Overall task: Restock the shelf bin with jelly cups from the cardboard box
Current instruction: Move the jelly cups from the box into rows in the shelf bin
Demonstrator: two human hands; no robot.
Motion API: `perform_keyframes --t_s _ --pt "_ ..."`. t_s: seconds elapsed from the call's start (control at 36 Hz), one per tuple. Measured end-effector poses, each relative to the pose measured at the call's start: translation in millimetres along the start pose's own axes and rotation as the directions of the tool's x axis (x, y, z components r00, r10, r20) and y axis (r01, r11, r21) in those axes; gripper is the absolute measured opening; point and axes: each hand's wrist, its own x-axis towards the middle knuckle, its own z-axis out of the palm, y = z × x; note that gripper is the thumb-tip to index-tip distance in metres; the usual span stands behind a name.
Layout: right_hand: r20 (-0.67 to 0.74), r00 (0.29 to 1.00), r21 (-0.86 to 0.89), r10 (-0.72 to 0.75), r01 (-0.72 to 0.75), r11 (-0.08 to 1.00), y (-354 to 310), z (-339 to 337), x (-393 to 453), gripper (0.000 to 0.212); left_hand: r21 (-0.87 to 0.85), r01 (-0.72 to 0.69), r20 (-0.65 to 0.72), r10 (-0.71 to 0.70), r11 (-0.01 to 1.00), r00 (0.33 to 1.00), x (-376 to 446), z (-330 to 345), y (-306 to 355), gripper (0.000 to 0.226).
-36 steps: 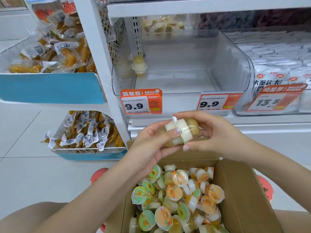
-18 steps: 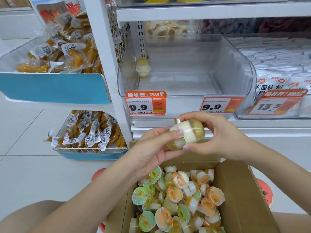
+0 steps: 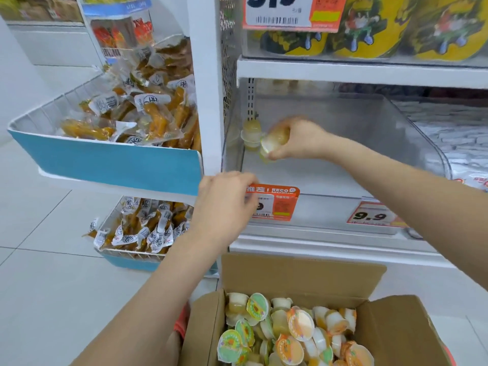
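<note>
Two yellowish jelly cups [image 3: 273, 143], pressed rim to rim, sit in my right hand [image 3: 298, 140], fingers curled round them inside the clear plastic shelf bin [image 3: 412, 133], just beside another stacked pair [image 3: 250, 133] standing at the bin's left wall. Motion blurs the cups' edges. My left hand [image 3: 224, 204] hangs before the orange price tag [image 3: 277, 204], covering its digits; its fingers curl loosely, holding nothing I can see. Below, the brown cardboard box [image 3: 298, 276] holds a heap of round foil-lidded cups [image 3: 290, 331], its near edge cut off.
</note>
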Motion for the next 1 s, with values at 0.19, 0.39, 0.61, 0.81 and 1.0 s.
perform_keyframes --t_s 0.19,0.39,0.61,0.81,1.0 --pt "0.088 0.996 0.000 0.002 -0.002 1.000 4.1 52.0 45.5 0.063 -0.069 -0.023 0.033 0.025 0.997 0.999 3.2 1.1 -7.0 0.016" --pt "0.012 1.000 0.165 0.023 -0.025 0.986 16.0 64.9 41.7 0.061 -0.068 -0.025 0.058 0.029 0.997 0.998 2.2 5.0 -10.2 0.015" --pt "-0.095 0.991 0.450 0.097 -0.044 0.892 10.5 80.3 49.7 0.078 -0.028 -0.009 0.086 0.011 1.000 0.996 1.6 2.8 -1.9 0.022" --pt "-0.138 0.983 0.467 0.121 -0.043 0.883 15.7 90.4 56.6 0.065 -0.029 -0.005 0.075 0.007 1.000 0.997 2.0 7.7 1.8 0.034" --pt "-0.162 0.978 0.499 0.135 -0.036 0.866 19.2 92.6 58.1 0.062 -0.034 -0.008 0.077 0.010 0.999 0.997 2.0 7.9 1.6 0.036"
